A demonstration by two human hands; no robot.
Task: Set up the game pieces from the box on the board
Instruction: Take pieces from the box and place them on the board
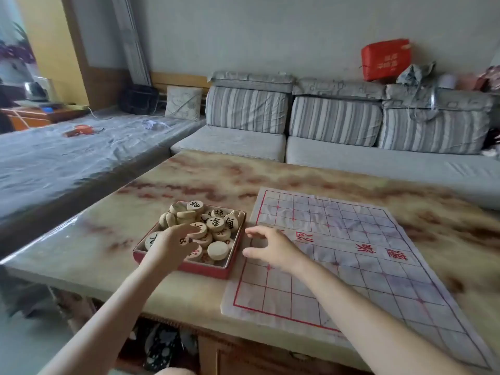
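So the shallow red cardboard box (208, 269) is sitting on the marbled cream-and-rust stone worktop (216, 180), right up against the left edge of the thin white paper board with the red grid (351, 253), and it's heaped with round pale wooden game pieces (216, 226) carrying black or red characters, some face up, some on edge. Nothing is on the board yet, so this is basically the very start. The left hand (173, 242) is down in the box with its fingers (186, 228) curled over the near-middle of the pile; it looks like they're closing on one disc, but I can't tell for sure that anything is actually pinched. The right hand (270, 247) hovers over the board's left edge just beside the box, fingers spread and holding nothing. My take on doing this bit well: grab one piece at a time off the top of the heap instead of digging, since the pile is stacked loose above the rim and a shove could send discs rolling off the worktop (round ones travel far). Use that free right hand to steady the box wall or pin the paper, because the sheet looks wrinkled and light and will probably skate around. Check the character and colour before carrying it over, then set it on a line crossing, not inside a square.
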